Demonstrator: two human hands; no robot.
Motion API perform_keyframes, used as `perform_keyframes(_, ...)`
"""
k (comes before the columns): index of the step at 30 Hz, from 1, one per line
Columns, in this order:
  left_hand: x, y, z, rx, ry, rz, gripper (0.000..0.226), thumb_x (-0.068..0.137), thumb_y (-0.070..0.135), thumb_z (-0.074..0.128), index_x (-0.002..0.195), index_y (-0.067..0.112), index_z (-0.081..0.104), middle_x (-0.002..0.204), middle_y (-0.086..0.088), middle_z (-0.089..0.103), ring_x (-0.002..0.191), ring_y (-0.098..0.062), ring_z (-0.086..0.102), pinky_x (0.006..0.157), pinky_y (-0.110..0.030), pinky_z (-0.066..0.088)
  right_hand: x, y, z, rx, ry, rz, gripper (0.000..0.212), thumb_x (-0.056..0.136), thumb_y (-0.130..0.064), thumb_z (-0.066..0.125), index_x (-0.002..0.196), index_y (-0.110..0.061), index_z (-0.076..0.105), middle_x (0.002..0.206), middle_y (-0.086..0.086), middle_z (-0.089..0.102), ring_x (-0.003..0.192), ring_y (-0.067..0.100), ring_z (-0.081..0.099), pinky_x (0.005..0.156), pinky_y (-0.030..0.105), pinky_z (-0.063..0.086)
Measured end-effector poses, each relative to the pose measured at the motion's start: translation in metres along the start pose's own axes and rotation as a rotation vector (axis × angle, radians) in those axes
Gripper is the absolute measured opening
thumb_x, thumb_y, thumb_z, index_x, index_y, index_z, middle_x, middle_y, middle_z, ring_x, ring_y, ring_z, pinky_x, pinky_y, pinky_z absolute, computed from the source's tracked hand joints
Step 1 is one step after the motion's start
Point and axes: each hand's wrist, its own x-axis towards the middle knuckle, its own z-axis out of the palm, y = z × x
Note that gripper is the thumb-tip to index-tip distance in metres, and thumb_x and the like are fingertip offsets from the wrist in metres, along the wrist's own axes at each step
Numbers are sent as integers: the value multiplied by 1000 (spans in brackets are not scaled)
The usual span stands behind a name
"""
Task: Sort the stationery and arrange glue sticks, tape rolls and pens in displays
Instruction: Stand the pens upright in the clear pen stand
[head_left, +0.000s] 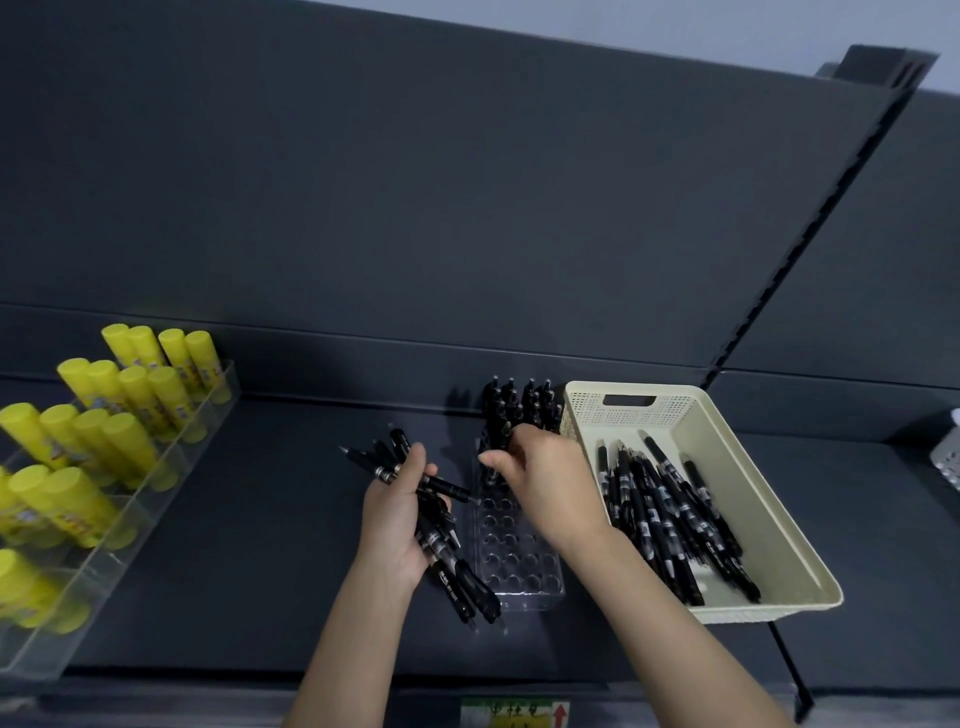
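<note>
- A bundle of black retractable pens (436, 525) is gripped in the left hand (397, 525), fingers wrapped around the barrels, which fan out above and below the fist over the middle of the dark grey shelf (249, 571).
- A clear plastic pen stand with rows of round holes (514, 551) is set just beside that bundle, near the middle of the shelf; its near holes are seen empty.
- The far rows of the stand are filled with upright black pens (519, 405), close to the shelf's back edge.
- The right hand (545, 483) is held over the stand with fingers curled down at those upright pens; whether a pen is pinched cannot be told.
- A cream perforated plastic basket (748, 467) is placed touching the stand's right side, with a loose heap of black pens (670, 519) lying inside.
- Yellow glue sticks (93, 431) are stood tilted in a clear tiered acrylic display (156, 488) at the shelf's left end.
- A white perforated container (948, 457) is partly seen at the right edge.
</note>
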Motion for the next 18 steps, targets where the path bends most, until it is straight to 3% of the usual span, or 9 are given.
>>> perform_keyframes(2, -3, 1, 2, -28, -26, 25, 18, 89, 23, 65, 77, 11, 57, 64, 1, 58, 54, -10, 60, 47, -22, 50, -6, 2, -3, 2, 37, 43, 43, 82, -55, 61, 80, -13, 57, 69, -2, 61, 65, 15, 57, 60, 31, 49)
perform_keyframes(4, -6, 2, 5, -51, -40, 60, 17, 90, 21, 64, 78, 11, 57, 63, 2, 59, 54, -8, 61, 48, -21, 52, -15, 1, -6, 126, 75, 97, 41, 79, -57, 64, 78, -16, 59, 67, -5, 63, 64, 9, 59, 60, 26, 50)
perform_keyframes(6, -9, 2, 9, -15, -62, 93, 19, 90, 23, 64, 78, 10, 55, 62, 1, 59, 54, -8, 62, 49, -23, 53, -22, -4, -7, 257, -18, 134, 34, 79, -52, 67, 73, -19, 61, 64, -6, 63, 58, 3, 57, 56, 16, 45)
perform_keyframes(9, -12, -2, 14, 128, -105, 123, 28, 88, 33, 64, 79, 8, 56, 66, -3, 60, 57, -14, 62, 54, -30, 54, -27, -9, 1, 397, -177, 133, 24, 81, -37, 71, 68, -20, 62, 63, -8, 61, 55, 0, 52, 56, 13, 42)
perform_keyframes(14, -15, -5, 15, 107, -119, 101, 25, 92, 35, 57, 89, 11, 60, 70, -2, 62, 60, -13, 63, 49, -26, 52, -27, -2, 0, 650, -31, 268, 9, 81, -14, 72, 76, -14, 65, 68, 0, 64, 58, 9, 55, 58, 29, 49)
perform_keyframes(18, -9, -9, 11, 5, -77, -17, 28, 92, 37, 59, 96, 10, 58, 77, -3, 61, 65, -13, 60, 50, -23, 51, -25, -1, -14, 1026, 65, 367, 13, 82, 5, 64, 84, -8, 64, 77, 5, 62, 70, 15, 59, 66, 25, 54)
